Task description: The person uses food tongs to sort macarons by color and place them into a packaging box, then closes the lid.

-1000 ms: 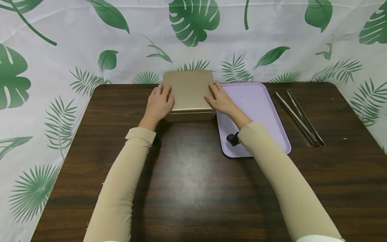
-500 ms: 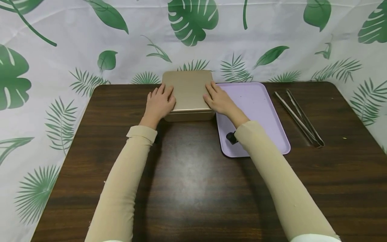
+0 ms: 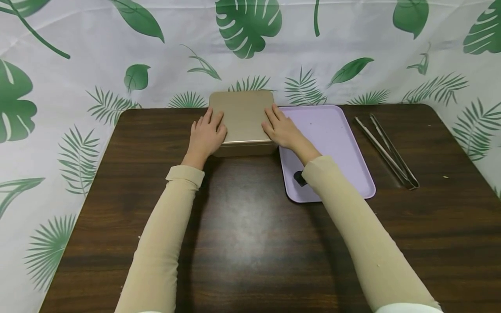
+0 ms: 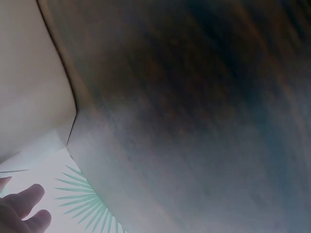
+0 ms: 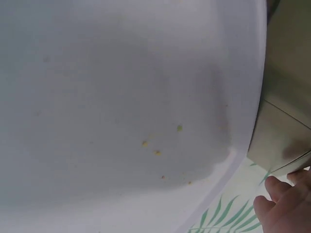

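A gold metal box (image 3: 243,115) with its lid on stands at the table's back edge in the head view. My left hand (image 3: 206,135) rests on the lid's left edge, fingers spread over the top. On the opposite edge lies my right hand (image 3: 282,130), its fingers extended over the lid. The right wrist view shows the box's side (image 5: 279,131) with a seam under the lid, and my right fingers (image 5: 278,189) beside it. In the left wrist view the box wall (image 4: 29,73) fills the upper left, with my left fingertips (image 4: 29,199) below.
A lilac tray (image 3: 332,139) lies right of the box, partly under my right forearm; small yellow crumbs (image 5: 158,152) dot it. Metal tongs (image 3: 389,152) lie farther right on the dark wood table (image 3: 242,243). A leaf-print cloth (image 3: 172,52) hangs behind.
Both hands stay on the lid with only slight shifts of the fingers. The box, tray and tongs keep their places.
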